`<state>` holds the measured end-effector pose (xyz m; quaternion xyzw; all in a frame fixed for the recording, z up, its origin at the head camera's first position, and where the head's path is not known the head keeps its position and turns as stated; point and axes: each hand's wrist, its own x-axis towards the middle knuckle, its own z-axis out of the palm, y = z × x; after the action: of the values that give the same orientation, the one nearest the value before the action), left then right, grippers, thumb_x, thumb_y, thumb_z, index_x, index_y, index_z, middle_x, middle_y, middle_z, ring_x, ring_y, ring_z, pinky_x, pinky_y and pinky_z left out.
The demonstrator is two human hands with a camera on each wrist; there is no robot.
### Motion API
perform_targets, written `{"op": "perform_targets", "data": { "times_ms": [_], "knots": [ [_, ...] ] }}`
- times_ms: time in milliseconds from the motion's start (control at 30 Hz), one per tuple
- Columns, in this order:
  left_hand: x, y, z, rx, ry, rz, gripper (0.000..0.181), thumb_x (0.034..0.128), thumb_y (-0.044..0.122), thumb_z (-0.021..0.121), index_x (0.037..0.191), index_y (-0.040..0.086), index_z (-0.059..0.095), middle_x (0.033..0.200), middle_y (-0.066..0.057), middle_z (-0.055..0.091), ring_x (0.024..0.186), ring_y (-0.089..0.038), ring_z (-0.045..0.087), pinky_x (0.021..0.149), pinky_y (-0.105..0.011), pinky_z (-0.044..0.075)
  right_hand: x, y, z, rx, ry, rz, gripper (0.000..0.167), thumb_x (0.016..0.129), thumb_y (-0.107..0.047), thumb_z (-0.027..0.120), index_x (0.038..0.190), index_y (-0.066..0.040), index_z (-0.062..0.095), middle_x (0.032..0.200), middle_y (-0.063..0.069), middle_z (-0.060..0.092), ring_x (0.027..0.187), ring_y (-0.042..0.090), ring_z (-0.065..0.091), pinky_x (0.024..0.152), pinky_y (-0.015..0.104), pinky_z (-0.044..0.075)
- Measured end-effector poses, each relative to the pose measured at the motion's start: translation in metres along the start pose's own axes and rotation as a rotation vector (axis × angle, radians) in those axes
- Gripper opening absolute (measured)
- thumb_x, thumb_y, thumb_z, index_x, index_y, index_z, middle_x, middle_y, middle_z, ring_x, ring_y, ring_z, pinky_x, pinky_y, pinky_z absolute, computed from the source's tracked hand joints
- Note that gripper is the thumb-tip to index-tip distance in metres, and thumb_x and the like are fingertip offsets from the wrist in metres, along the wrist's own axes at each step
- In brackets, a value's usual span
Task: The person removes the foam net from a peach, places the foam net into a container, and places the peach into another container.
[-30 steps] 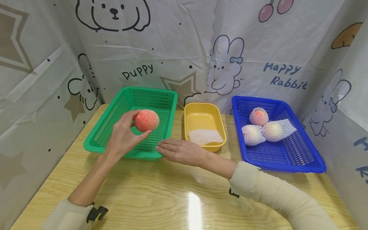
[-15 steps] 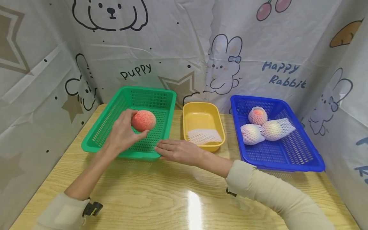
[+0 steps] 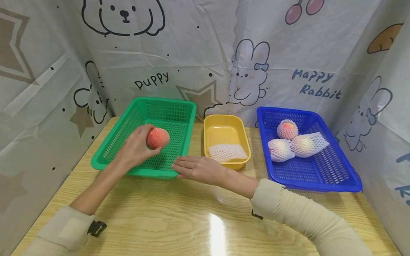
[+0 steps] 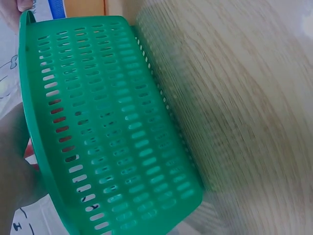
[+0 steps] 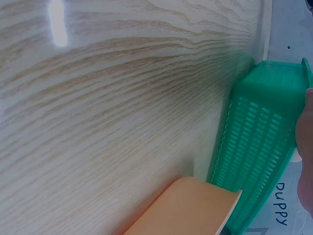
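My left hand (image 3: 135, 146) grips a red-pink peach (image 3: 158, 138) between thumb and fingers, inside the green basket (image 3: 187, 135). Whether the peach touches the basket's floor I cannot tell. At the basket's near right corner, my right hand (image 3: 201, 170) rests its straight fingers on the rim. The left wrist view shows the slotted basket wall (image 4: 112, 122), with part of the left hand (image 4: 14, 161) beyond the rim. In the right wrist view, part of the right hand (image 5: 305, 152) appears against the basket's rim at the right edge.
A yellow tray (image 3: 225, 133) holding a flat white foam net (image 3: 228, 152) stands right of the green basket. Farther right is a blue basket (image 3: 307, 176) with three net-wrapped peaches (image 3: 302, 145). Printed fabric (image 3: 198, 46) encloses the back and sides of the wooden table (image 3: 166, 213).
My left hand has lowered slightly toward the near left with the peach, and its fingers now cover more of it. The right hand stays on the basket corner.
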<state>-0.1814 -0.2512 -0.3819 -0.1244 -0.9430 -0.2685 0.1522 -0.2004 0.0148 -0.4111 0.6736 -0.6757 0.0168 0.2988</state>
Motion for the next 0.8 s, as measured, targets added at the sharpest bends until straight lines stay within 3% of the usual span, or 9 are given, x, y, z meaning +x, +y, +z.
{"op": "perform_targets", "data": {
  "times_ms": [433,567,800],
  "knots": [
    [0.004,-0.008,0.009,0.034,-0.215,-0.033,0.054,0.0773,0.019,0.085,0.113,-0.003,0.052,0.098,-0.022,0.062,0.082,-0.032,0.064,0.063,-0.045,0.056,0.0,-0.001,-0.002,-0.012,0.006,0.01,0.041,0.091,-0.03,0.075,0.126,-0.008,0.069,0.123,0.004,0.069,0.119,0.017,0.061,0.103,0.025,0.045],
    [0.003,-0.011,0.011,0.035,-0.246,-0.033,0.052,0.0762,0.018,0.086,0.109,-0.005,0.052,0.091,-0.019,0.063,0.077,-0.03,0.063,0.06,-0.042,0.055,0.0,-0.001,-0.002,-0.022,0.01,0.006,0.041,0.091,-0.03,0.074,0.125,-0.008,0.07,0.122,0.005,0.07,0.119,0.017,0.062,0.102,0.025,0.045],
    [0.002,-0.012,0.014,0.041,-0.277,-0.046,0.055,0.077,0.018,0.086,0.111,-0.006,0.051,0.093,-0.02,0.063,0.078,-0.031,0.063,0.061,-0.042,0.055,0.001,0.0,-0.002,-0.031,0.007,0.002,0.042,0.09,-0.03,0.075,0.125,-0.009,0.07,0.121,0.004,0.07,0.118,0.016,0.062,0.103,0.025,0.044]
  ]
}}
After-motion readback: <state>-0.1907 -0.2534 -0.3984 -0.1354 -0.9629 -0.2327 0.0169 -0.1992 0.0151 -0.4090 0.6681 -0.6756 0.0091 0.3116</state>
